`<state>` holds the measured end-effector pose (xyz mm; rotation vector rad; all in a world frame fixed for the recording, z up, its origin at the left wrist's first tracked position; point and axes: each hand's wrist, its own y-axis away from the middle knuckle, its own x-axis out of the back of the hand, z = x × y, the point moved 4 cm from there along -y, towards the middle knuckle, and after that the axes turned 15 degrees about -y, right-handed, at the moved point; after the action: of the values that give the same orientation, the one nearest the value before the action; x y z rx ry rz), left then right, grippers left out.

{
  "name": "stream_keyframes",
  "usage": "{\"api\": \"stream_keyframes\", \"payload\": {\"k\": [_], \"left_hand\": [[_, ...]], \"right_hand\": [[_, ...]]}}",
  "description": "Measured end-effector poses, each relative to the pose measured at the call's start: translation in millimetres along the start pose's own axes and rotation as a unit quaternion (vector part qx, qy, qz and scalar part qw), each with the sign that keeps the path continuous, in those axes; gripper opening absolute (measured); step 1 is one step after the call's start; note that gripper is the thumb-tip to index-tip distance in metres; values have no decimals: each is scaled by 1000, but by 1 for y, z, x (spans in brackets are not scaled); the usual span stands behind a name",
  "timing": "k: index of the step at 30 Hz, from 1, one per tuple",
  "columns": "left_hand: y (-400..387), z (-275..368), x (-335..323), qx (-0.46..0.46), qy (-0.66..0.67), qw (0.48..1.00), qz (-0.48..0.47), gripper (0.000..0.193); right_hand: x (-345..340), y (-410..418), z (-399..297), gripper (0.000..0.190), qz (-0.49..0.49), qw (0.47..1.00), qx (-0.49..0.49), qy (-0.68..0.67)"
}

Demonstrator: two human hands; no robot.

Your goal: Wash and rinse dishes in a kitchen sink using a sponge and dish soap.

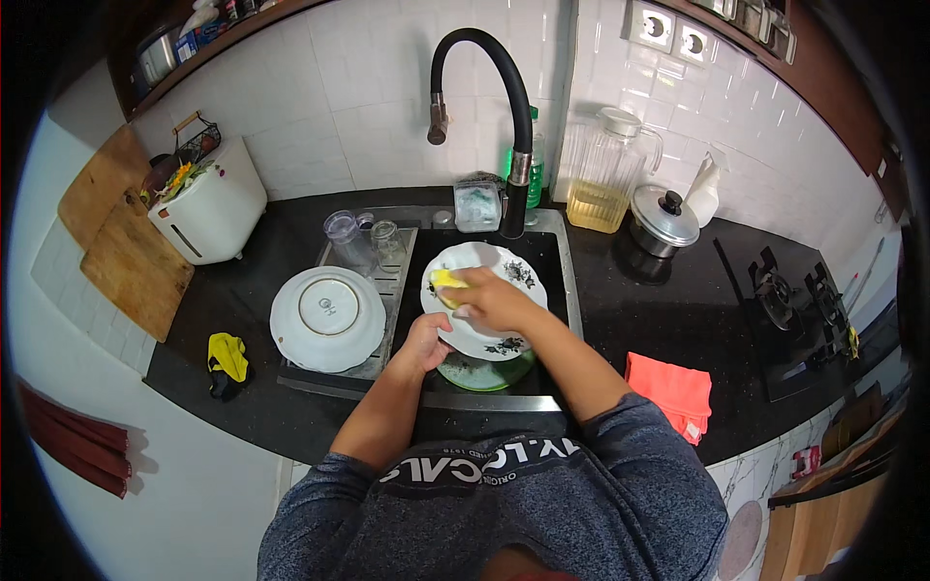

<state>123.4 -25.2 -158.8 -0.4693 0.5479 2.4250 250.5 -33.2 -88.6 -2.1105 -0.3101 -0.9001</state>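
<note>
My left hand [427, 341] grips the lower left rim of a white plate [472, 256] with dark floral prints, held over the black sink [551, 254]. In my right hand [494, 299] is a yellow sponge [447, 283], pressed on the plate's upper face. Partly hidden under the plate, a green-rimmed dish [485, 379] lies in the sink. To the left, a white plate [298, 341] rests upside down on the drainboard [389, 301], in front of several clear glasses [347, 238]. The black faucet [519, 102] arches above the sink's back edge.
Behind the sink stand a sponge tub [477, 207] and a green bottle [536, 171]. A pitcher [599, 174], a lidded pot [662, 218], an orange cloth [668, 392] and a gas hob [777, 305] are on the right. A white toaster [211, 203] and a yellow-black cloth [228, 357] sit left.
</note>
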Motion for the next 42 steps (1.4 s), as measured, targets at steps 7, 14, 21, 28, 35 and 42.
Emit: {"api": "stream_keyframes", "payload": {"k": [7, 14, 21, 28, 35, 42], "left_hand": [[2, 8, -1, -79, 28, 996, 31, 54], [3, 5, 0, -62, -73, 993, 64, 59], [2, 8, 4, -66, -100, 986, 113, 61], [-4, 8, 10, -138, -73, 983, 92, 60], [7, 14, -5, -126, -60, 983, 122, 55], [0, 14, 2, -142, 0, 985, 94, 45]], "right_hand": [[-8, 16, 27, 30, -164, 930, -309, 114], [-11, 5, 28, 33, 64, 986, -130, 79], [-31, 18, 2, 31, -130, 945, -297, 33], [-12, 12, 21, 31, -53, 929, -343, 128], [0, 0, 22, 29, 41, 985, -92, 139], [-23, 17, 8, 22, -35, 961, -251, 114]]}}
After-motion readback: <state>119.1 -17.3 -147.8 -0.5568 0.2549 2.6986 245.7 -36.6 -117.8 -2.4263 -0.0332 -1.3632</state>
